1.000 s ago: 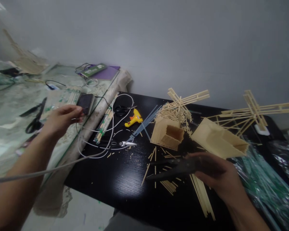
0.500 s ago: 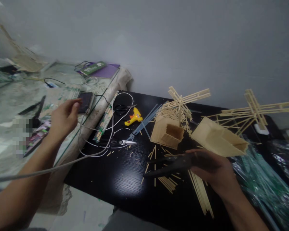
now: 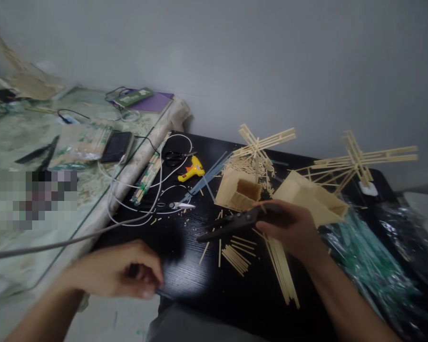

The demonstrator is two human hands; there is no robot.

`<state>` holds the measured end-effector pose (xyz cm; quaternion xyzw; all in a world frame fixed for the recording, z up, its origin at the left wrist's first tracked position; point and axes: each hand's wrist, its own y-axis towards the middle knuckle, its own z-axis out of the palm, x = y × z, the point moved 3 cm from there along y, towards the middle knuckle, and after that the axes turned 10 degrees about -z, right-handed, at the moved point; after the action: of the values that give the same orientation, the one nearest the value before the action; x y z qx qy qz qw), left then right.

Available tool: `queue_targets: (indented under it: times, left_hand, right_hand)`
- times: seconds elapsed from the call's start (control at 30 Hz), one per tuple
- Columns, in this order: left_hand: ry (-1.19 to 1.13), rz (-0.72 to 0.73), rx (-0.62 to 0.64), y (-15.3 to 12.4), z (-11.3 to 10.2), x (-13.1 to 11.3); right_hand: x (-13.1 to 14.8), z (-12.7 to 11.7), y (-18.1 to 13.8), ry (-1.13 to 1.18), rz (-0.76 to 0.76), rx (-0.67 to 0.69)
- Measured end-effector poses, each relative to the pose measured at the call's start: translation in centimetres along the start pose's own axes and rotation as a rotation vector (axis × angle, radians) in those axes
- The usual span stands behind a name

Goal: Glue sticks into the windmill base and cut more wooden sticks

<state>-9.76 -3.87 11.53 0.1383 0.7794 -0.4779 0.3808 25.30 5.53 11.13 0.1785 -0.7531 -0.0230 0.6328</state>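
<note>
One black desk (image 3: 214,290) carries the work, and the two stick-built windmills (image 3: 296,192) toward its back look easy to snag, so keeping any swing low and short seems wise. The right hand (image 3: 294,232) has its grip wrapped around a dark hand tool (image 3: 235,223), shears or pliers by its outline, held just in front of the windmills with the tip toward the left. The left hand (image 3: 119,273) hangs curled over the near left part of the desk, thumb close to fingers; whether its grip holds anything, I cannot tell. Beneath the tool lie a bundle of long sticks (image 3: 281,270) and a fan of short sticks (image 3: 235,260); if one is to be cut, pinning it well clear of the tip would probably keep the end clean.
</note>
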Motion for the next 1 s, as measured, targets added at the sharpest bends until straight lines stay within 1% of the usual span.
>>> queue_targets:
  times: [0.03, 0.07, 0.17, 0.2, 0.23, 0.3, 0.37, 0.47, 0.6, 0.7, 0.77, 0.87, 1.0]
  left_hand:
    - [0.001, 0.127, -0.07, 0.8, 0.9, -1.8]
    - [0.003, 0.229, -0.197, 1.5, 1.3, -3.6]
    - [0.104, 0.366, -0.712, 4.1, 0.9, -8.1]
    - [0.15, 0.398, -0.847, 5.2, 0.5, -9.2]
    - [0.205, 0.421, -0.912, 6.4, 0.1, -10.1]
    - [0.289, 0.423, -0.946, 9.2, -0.7, -11.3]
    - [0.339, 0.412, -0.935, 11.6, -1.4, -11.9]
    - [0.386, 0.397, -0.929, 13.7, -2.1, -12.7]
    - [0.446, 0.302, -0.966, 14.6, -2.7, -13.2]
    - [0.481, 0.206, -0.977, 14.9, -3.1, -13.1]
    - [0.457, 0.164, -0.967, 15.2, -3.3, -12.8]
    - [0.396, 0.139, -0.955, 15.6, -3.6, -12.5]
    - [0.363, 0.142, -0.945, 15.7, -3.6, -12.4]
  right_hand:
    - [0.2, 0.1, 0.2, 0.001, -0.017, -0.004]
    - [0.4, 0.2, 0.4, -0.002, -0.023, -0.002]
    - [1.0, 0.3, 1.0, 0.023, -0.041, -0.003]
    - [1.3, 0.2, 1.2, 0.025, -0.061, -0.018]
    - [1.6, 0.1, 1.3, 0.022, -0.074, -0.032]
    - [2.2, -0.1, 1.4, 0.023, -0.102, -0.061]
    - [2.7, -0.3, 1.4, 0.042, -0.13, -0.085]
    - [2.9, -0.6, 1.3, 0.089, -0.156, -0.133]
    - [2.2, -1.0, 1.5, 0.165, -0.127, -0.185]
    - [1.4, -1.3, 2.0, 0.214, -0.073, -0.147]
    - [1.0, -1.5, 2.2, 0.243, -0.029, -0.112]
    - [0.9, -1.6, 2.2, 0.224, 0.009, -0.134]
    - [1.2, -1.3, 1.9, 0.151, -0.016, -0.21]
